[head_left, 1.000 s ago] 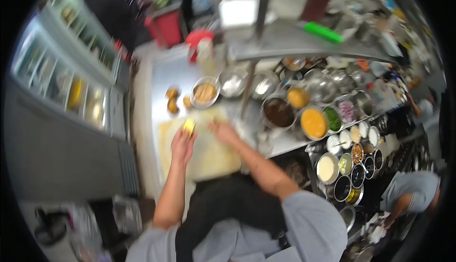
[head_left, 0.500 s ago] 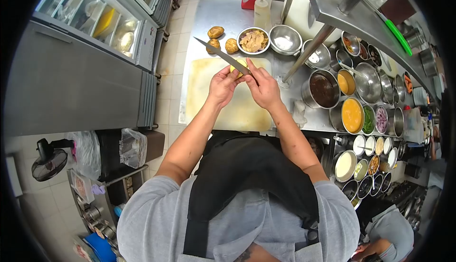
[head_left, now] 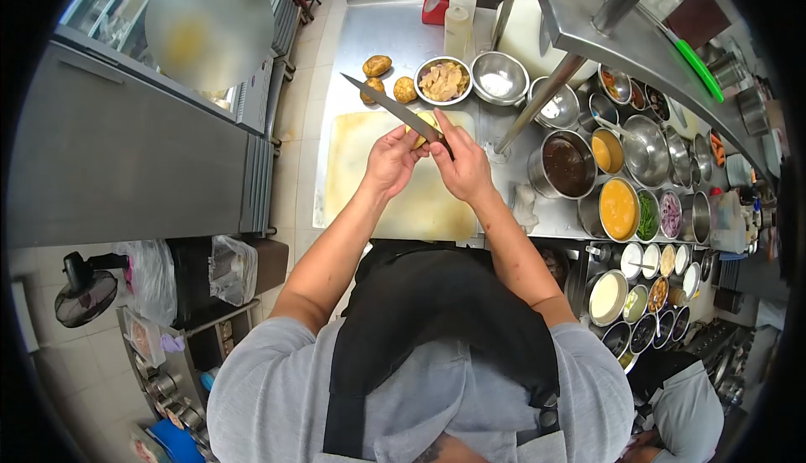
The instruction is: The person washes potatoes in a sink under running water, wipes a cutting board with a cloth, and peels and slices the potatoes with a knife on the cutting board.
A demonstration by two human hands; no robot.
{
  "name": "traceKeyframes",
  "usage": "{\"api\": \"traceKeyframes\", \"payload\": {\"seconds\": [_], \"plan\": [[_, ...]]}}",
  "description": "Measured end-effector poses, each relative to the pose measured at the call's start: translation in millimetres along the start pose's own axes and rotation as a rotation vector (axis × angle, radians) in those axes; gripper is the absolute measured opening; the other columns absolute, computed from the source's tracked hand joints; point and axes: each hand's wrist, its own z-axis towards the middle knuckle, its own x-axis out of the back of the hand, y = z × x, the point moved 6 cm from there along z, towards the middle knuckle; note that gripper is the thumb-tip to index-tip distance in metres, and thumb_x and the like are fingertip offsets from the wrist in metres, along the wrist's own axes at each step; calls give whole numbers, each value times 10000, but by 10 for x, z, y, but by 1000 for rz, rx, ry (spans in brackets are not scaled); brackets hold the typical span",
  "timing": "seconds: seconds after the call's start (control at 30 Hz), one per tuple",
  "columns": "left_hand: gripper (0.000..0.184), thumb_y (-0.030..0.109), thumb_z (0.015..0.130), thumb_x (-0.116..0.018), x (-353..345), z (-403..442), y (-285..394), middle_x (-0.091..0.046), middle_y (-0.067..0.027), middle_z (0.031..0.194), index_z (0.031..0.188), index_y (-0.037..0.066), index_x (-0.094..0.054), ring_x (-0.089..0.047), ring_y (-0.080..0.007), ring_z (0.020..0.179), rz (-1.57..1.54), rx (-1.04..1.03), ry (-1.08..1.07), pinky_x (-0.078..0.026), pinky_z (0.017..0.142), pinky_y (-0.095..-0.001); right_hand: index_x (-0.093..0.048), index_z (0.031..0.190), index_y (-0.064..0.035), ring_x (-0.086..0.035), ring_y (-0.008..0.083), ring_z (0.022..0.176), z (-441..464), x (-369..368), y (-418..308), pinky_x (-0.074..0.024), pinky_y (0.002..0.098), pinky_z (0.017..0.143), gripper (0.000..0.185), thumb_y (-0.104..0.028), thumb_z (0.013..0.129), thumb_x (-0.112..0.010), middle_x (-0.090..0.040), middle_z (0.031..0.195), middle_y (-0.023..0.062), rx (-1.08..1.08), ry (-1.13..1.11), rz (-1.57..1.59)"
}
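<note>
Above the cutting board (head_left: pixel 361 198), my left hand (head_left: pixel 391 162) is closed around a pale yellow peeled potato (head_left: pixel 417 138), partly hidden by the blade. My right hand (head_left: pixel 463 165) grips a long kitchen knife (head_left: pixel 390 105) near its handle, index finger stretched along the far side. The blade lies across the potato and points to the upper left. Past the board sit several unpeeled brown potatoes (head_left: pixel 377 66). Beside them stands a metal bowl (head_left: pixel 417 85) holding peelings (head_left: pixel 444 82).
A bare metal bowl (head_left: pixel 500 77), squeeze bottles (head_left: pixel 457 31) and a red scale (head_left: pixel 436 11) stand at the back. A shelf post (head_left: pixel 537 104) rises on the right, near pots of dark sauce (head_left: pixel 567 161) and orange liquid (head_left: pixel 619 208). A co-worker (head_left: pixel 684 408) is at lower right.
The view has shifted slightly, so the board sits a little lower. Both hands keep hold of the potato and knife, with only a small change of position.
</note>
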Motion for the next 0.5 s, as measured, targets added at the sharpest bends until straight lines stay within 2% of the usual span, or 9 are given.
{"api": "traceKeyframes", "payload": {"seconds": [0.07,0.2,0.27,0.4,0.5], "plan": [[229,102,1017,-551,-49,-22,-15,-701,-103,1171,1204,3,-638,-661,-202,1043,-28,25,66,-512,944,-365,-476,1500,-90,-678,320,765,-13,8,-24,-545,417,661,608,-433,1008,-577,-664,972,141,-28,11,4],[226,100,1018,-547,-70,3,-10,-694,-116,1188,1195,-7,-637,-661,-208,1048,-38,-32,30,-512,940,-363,-457,1520,-108,-677,317,755,-9,8,-57,-543,418,645,621,-436,1006,-576,-659,967,134,-12,9,-31],[256,161,1047,-560,-78,11,-20,-702,-111,1145,1223,-8,-637,-675,-218,1030,3,-23,27,-523,883,-345,-486,1489,-102,-677,316,761,-19,26,-63,-544,421,647,591,-431,1006,-576,-653,955,131,-35,20,-38],[270,149,1040,-570,-67,-7,-41,-694,-99,1140,1246,-17,-625,-655,-192,979,14,39,58,-505,823,-323,-527,1432,-88,-681,352,801,4,44,0,-545,445,665,541,-424,1010,-572,-658,978,147,-28,46,-33],[298,131,1029,-585,-79,-40,-35,-683,-74,1130,1279,-29,-609,-615,-152,942,103,65,32,-484,775,-305,-546,1375,-38,-670,424,953,-43,0,117,-551,473,792,519,-414,1018,-557,-665,1123,210,-43,24,-14]]}}
